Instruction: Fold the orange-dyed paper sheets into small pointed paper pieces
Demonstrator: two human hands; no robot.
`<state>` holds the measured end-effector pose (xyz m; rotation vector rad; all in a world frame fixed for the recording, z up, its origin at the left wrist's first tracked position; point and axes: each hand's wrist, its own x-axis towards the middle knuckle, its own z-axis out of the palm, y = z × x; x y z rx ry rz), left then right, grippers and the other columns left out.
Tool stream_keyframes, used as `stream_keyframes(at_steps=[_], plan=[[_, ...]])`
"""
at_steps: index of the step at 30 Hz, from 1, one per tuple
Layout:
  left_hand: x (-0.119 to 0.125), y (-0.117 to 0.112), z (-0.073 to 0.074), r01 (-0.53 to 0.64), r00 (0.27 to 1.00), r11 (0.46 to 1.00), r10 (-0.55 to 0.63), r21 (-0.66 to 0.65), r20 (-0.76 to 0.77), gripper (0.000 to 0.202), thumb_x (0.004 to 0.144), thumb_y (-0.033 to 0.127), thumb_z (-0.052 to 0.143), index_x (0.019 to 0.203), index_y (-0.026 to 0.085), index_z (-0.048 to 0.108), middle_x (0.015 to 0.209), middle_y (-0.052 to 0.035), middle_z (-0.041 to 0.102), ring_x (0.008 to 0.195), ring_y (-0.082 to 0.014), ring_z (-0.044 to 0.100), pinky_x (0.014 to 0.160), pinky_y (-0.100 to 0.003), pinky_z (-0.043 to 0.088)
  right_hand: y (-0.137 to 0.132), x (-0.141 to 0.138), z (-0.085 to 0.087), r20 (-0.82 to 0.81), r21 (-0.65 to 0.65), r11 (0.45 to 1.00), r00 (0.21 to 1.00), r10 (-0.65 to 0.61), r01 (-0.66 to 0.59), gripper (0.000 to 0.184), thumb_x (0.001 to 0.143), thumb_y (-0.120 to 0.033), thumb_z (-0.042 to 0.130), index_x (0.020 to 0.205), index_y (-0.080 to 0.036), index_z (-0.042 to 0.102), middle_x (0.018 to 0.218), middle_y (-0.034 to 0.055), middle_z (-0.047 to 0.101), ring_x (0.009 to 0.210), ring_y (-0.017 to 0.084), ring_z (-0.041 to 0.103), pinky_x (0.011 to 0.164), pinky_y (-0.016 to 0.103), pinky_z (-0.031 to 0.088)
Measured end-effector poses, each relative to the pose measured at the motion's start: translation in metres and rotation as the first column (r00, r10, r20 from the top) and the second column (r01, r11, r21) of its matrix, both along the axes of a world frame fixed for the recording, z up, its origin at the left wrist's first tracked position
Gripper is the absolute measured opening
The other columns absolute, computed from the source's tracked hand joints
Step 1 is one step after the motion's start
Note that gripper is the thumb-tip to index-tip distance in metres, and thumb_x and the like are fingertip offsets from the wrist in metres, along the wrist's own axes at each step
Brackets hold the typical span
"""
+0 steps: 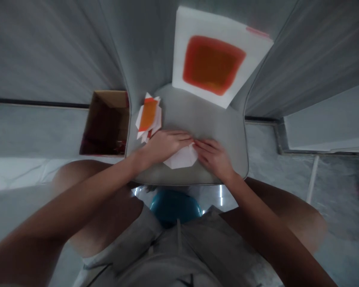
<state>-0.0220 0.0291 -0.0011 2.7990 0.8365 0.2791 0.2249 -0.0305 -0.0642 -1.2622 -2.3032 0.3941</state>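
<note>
On the grey seat, a folded white paper lies near the front edge, its long axis running side to side. The left hand and right hand rest flat and open on it, gripping nothing. Folded orange-and-white papers sit just beside the left hand.

No lettering can be read, at least in this soft view.

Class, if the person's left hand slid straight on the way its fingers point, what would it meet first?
Probably the right hand, its fingertips just ahead of the left hand, over the folded white paper; depth is unclear.
</note>
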Motion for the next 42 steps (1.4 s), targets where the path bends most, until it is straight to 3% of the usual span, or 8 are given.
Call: stream_keyframes(at_steps=[7, 12, 19, 23, 28, 37, 42], plan=[[-0.003, -0.01, -0.011, 0.058, 0.995, 0.997, -0.062, -0.056, -0.081, 0.048, 0.101, 0.008, 0.051, 0.147, 0.017, 0.059, 0.154, -0.0092, 0.059, 0.148, -0.0211, 0.051, 0.125, -0.037, 0.041, -0.002, 0.0, 0.005, 0.02, 0.006, 1.0, 1.0, 0.008, -0.008, 0.036, 0.103, -0.026, 0.054, 0.134, -0.025, 0.073, 0.138, 0.006, 0.072, 0.125, 0.031, 0.065, 0.104, 0.053, 0.054], [-0.005, -0.009, -0.012, 0.043, 0.993, 0.996, -0.051, -0.072, -0.111, 0.051, 0.103, 0.009, 0.044, 0.152, 0.019, 0.054, 0.158, -0.008, 0.054, 0.15, -0.0198, 0.048, 0.127, -0.04, 0.036, -0.003, -0.002, 0.007, 0.01, -0.018, 1.0, 1.0, 0.015, -0.015, 0.035, 0.102, -0.028, 0.056, 0.132, -0.025, 0.074, 0.139, 0.0069, 0.071, 0.13, 0.032, 0.064, 0.108, 0.055, 0.053], [-0.004, -0.007, -0.008, 0.035, 0.986, 0.993, -0.052, -0.109, -0.16, 0.052, 0.103, 0.009, 0.043, 0.153, 0.016, 0.052, 0.16, -0.01, 0.051, 0.151, -0.0198, 0.046, 0.127, -0.038, 0.035, -0.004, -0.003, 0.006, -0.007, 0.023, 0.999, 1.0, 0.023, -0.023, 0.036, 0.103, -0.027, 0.055, 0.134, -0.023, 0.072, 0.138, 0.0086, 0.072, 0.131, 0.032, 0.064, 0.108, 0.055, 0.054], [-0.001, -0.012, 0.0, 0.038, 0.963, 0.994, -0.064, -0.102, -0.263, 0.055, 0.102, 0.009, 0.042, 0.157, 0.012, 0.045, 0.165, -0.012, 0.044, 0.154, -0.0205, 0.041, 0.128, -0.038, 0.033, -0.005, -0.002, 0.006, 0.029, 0.048, 0.998, 0.999, 0.03, -0.032, 0.037, 0.104, -0.027, 0.054, 0.136, -0.021, 0.071, 0.139, 0.0083, 0.071, 0.133, 0.031, 0.062, 0.109, 0.053, 0.054], [0.013, -0.029, 0.005, -0.062, 0.92, 0.998, 0.046, -0.03, -0.389, 0.055, 0.105, 0.01, 0.034, 0.159, 0.008, 0.042, 0.166, -0.0146, 0.041, 0.155, -0.0247, 0.039, 0.131, -0.045, 0.026, -0.006, -0.004, 0.005, 0.073, 0.101, 0.995, 0.997, 0.007, -0.014, 0.036, 0.105, -0.024, 0.055, 0.138, -0.022, 0.07, 0.139, 0.0072, 0.071, 0.136, 0.031, 0.06, 0.112, 0.054, 0.051], [0.024, -0.042, -0.004, -0.178, 0.9, 0.983, 0.147, -0.037, -0.411, 0.056, 0.106, 0.011, 0.027, 0.16, 0.006, 0.04, 0.17, -0.0138, 0.035, 0.157, -0.0257, 0.035, 0.133, -0.043, 0.024, -0.008, -0.005, 0.004, 0.081, 0.068, 0.998, 0.997, -0.008, 0.003, 0.038, 0.106, -0.025, 0.053, 0.141, -0.022, 0.068, 0.141, 0.0064, 0.07, 0.143, 0.03, 0.055, 0.12, 0.056, 0.045], [0.026, -0.041, -0.005, -0.216, 0.893, 0.974, 0.172, -0.062, -0.415, 0.058, 0.105, 0.011, 0.028, 0.163, 0.005, 0.035, 0.171, -0.0158, 0.03, 0.159, -0.0259, 0.032, 0.13, -0.044, 0.03, -0.01, -0.004, 0.006, 0.032, 0.036, 0.999, 0.999, -0.012, 0.011, 0.039, 0.107, -0.025, 0.051, 0.143, -0.021, 0.065, 0.144, 0.0077, 0.067, 0.144, 0.028, 0.056, 0.122, 0.055, 0.045]])
